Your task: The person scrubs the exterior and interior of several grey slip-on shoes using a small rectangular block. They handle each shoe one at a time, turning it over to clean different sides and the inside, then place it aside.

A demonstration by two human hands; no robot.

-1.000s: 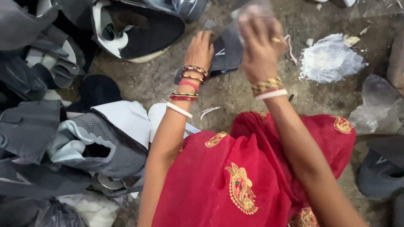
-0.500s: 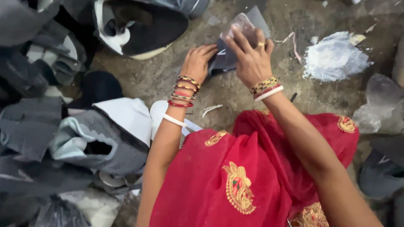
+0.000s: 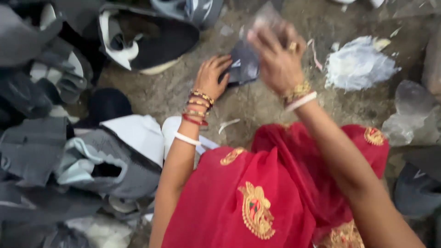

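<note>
My left hand (image 3: pixel 212 76), with several bangles on the wrist, rests flat on the edge of a dark grey shoe piece (image 3: pixel 244 66) lying on the dirt floor. My right hand (image 3: pixel 277 57) is raised just above and to the right of that piece, blurred by motion, and grips a thin translucent plastic sheet (image 3: pixel 265 18) between its fingers. A red cloth with gold embroidery (image 3: pixel 271 193) covers my lap below both arms.
A heap of grey and white shoe uppers (image 3: pixel 69 151) fills the left side. A black and white shoe upper (image 3: pixel 147 41) lies at the top. Crumpled white plastic (image 3: pixel 358 64) and a clear bag (image 3: pixel 409 115) sit at the right on the dirt floor (image 3: pixel 257 105).
My right hand has swung with the plastic sheet over the shoe piece, dipping and rising again. My left hand stays pressed on the grey piece. The view has shifted slightly.
</note>
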